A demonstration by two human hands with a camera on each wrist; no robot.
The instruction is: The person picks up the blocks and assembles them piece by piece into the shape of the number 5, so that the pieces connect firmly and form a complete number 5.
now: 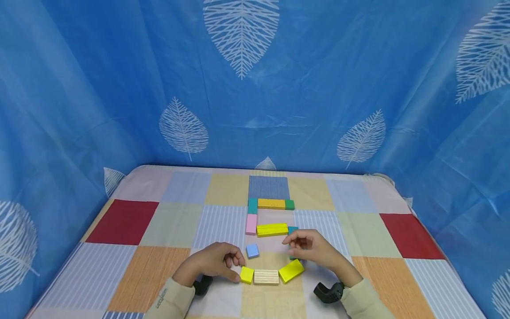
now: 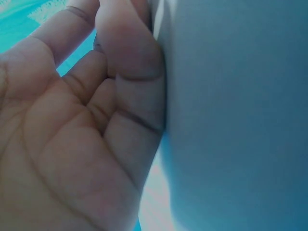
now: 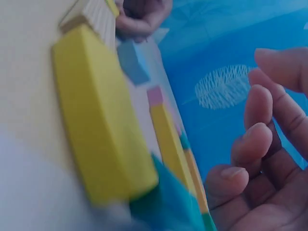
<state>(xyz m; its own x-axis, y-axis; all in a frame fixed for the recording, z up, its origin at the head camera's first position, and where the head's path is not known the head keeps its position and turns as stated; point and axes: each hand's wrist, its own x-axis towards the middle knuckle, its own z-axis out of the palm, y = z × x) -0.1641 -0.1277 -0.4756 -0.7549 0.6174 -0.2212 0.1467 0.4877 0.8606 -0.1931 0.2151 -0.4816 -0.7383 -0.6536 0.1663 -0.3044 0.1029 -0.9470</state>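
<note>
In the head view, my left hand (image 1: 217, 261) rests low on the cloth, its thumb and fingertips beside a short yellow block (image 1: 246, 275). Whether they touch it is unclear. Its fingers bend loosely in the left wrist view. My right hand (image 1: 312, 248), holding nothing, hovers with loosely bent fingers over a teal block (image 1: 292, 230), partly covering it. Just below that hand lies a slanted yellow block (image 1: 291, 271). A ribbed wooden block (image 1: 266, 277) sits between the two yellow ones, forming a curved row. Above it lies a small blue block (image 1: 252, 251).
Farther back, a pink block (image 1: 251, 224) and a teal-green block (image 1: 253, 206) form a column. An orange block (image 1: 271, 204) with a green block (image 1: 289, 204) extends from its top, and long yellow blocks (image 1: 272, 230) from its foot. Blue leaf-print curtains (image 1: 263, 110) surround the patchwork-covered table.
</note>
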